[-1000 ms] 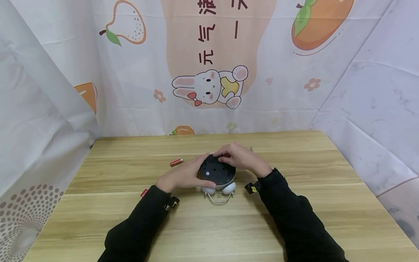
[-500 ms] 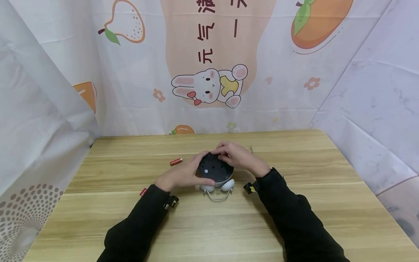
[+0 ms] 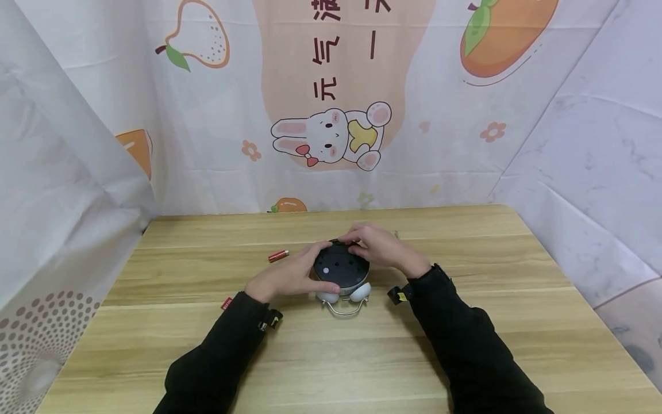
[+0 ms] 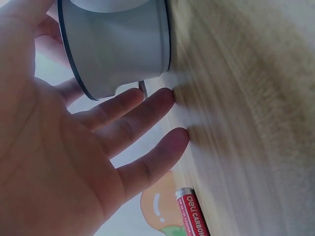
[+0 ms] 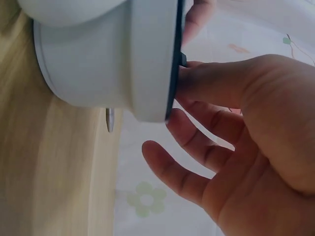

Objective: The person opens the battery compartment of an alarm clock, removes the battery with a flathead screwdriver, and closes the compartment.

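A twin-bell alarm clock [image 3: 341,270] lies face down on the table, black back up. Its white bells and wire handle [image 3: 346,313] point toward me. The left hand [image 3: 289,276] holds the clock's left side, thumb near the bells and index finger at the far rim; its other fingers [image 4: 157,160] stretch out beside the white case [image 4: 115,49]. With thumb and bent fingers, the right hand [image 3: 380,247] grips the far part of the black back. In the right wrist view, its thumb [image 5: 211,83] meets the back by a small dark part [image 5: 183,59]; what lies between the fingertips is hidden.
A red battery [image 3: 278,256] lies left of the clock, also seen in the left wrist view as a red battery [image 4: 193,214]. A metal clock foot [image 5: 110,120] sticks out from the case. A printed curtain [image 3: 207,126] hangs behind the wooden table [image 3: 331,368].
The right hand has shifted slightly at the far rim of the clock's back. The clock has moved a little away and left in view, then stays. The left hand keeps its hold.
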{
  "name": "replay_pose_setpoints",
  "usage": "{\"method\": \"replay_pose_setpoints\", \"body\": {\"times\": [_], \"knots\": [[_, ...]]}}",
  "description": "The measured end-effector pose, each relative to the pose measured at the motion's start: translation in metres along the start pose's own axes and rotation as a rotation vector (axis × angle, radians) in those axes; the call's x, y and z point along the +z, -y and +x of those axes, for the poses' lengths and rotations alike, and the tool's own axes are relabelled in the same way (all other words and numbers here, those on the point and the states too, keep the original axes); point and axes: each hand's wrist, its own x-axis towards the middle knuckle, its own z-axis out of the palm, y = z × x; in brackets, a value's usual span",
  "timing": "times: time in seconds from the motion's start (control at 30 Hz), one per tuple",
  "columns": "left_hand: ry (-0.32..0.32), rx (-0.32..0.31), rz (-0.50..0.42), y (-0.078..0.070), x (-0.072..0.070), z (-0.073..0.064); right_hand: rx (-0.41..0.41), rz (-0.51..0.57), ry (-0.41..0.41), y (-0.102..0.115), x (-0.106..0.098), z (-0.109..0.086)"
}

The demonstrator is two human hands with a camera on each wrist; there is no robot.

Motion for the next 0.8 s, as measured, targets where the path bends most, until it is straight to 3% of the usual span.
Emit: {"method": "replay_pose_setpoints", "body": {"times": [0.8], "knots": [[0.008,-0.019,0.010,-0.0015,-0.0004,-0.0007,0.076,0.000,0.045,-0.0068,-0.0083,-0.0068]]}}
